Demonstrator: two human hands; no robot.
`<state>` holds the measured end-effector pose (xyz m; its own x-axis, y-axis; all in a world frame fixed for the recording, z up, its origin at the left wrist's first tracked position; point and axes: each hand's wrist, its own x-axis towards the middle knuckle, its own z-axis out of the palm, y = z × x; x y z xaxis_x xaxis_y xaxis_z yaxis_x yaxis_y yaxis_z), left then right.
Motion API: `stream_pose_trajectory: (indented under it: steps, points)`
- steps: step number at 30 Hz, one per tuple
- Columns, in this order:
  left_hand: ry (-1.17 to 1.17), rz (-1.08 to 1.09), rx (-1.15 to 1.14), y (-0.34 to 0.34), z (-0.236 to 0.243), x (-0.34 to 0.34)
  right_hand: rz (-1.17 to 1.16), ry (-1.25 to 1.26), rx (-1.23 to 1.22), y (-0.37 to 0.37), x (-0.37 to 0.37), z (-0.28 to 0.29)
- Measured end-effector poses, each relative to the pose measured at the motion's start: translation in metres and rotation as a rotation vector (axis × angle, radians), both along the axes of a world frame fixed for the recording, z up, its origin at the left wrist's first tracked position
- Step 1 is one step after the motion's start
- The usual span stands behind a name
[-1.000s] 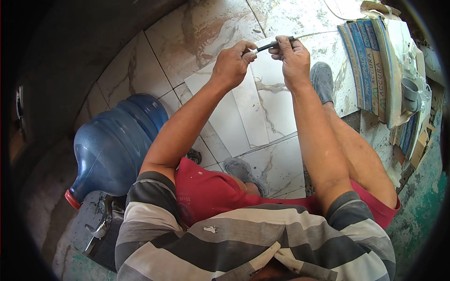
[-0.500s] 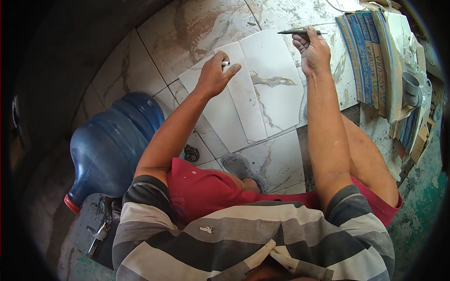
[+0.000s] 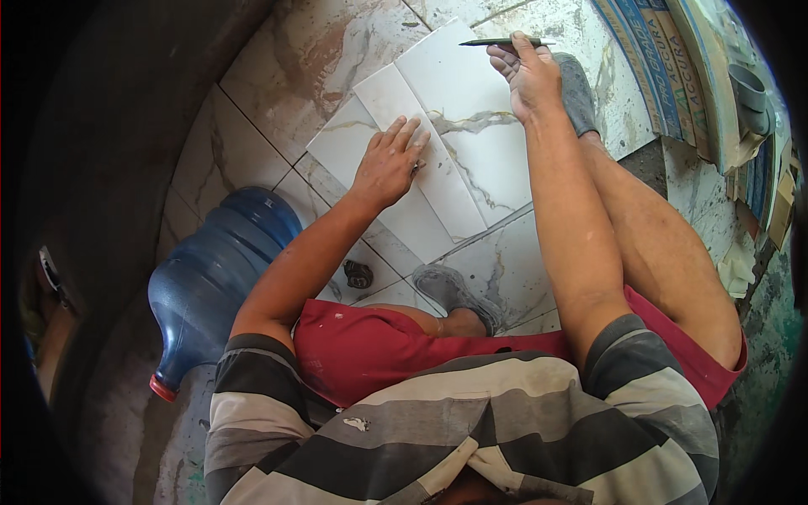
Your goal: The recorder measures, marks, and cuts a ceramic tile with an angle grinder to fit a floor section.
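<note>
At frame centre the tile (image 3: 454,143) is pressed flat to the floor (image 3: 278,76) by the spread left hand (image 3: 389,166), while a pencil (image 3: 503,41) is pinched in the right hand (image 3: 530,77) at upper right; marking is best done with the tile kept pinned.

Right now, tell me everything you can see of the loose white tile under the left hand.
The loose white tile is a flat rectangular slab, white with grey-brown marble veining, glossy like ceramic. It lies flat and skewed on the marbled floor, partly overlapping another pale tile on its left. The left hand rests palm down, fingers spread, near its left edge. The right hand holds a thin dark pencil-like tool above its far corner. No crack or cut shows.
</note>
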<state>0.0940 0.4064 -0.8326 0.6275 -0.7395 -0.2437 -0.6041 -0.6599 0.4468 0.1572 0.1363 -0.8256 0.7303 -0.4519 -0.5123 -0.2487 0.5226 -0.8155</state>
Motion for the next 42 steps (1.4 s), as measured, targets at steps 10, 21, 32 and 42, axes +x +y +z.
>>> stream_pose_trajectory:
  steps: [10,21,32,42]
  points:
    - [-0.060,-0.141,0.063,0.004,-0.018,-0.023,0.038,-0.029,0.063,-0.006,-0.004,-0.016]
    - [-0.064,-0.185,0.178,0.014,-0.025,-0.038,0.105,0.066,-0.031,-0.004,-0.002,-0.006]
    - [-0.077,-0.162,0.190,0.015,-0.022,-0.039,0.103,0.085,-0.054,0.000,0.003,0.003]
    - [-0.033,-0.155,0.231,0.014,-0.020,-0.038,0.309,-0.022,-0.245,0.029,0.009,-0.020]
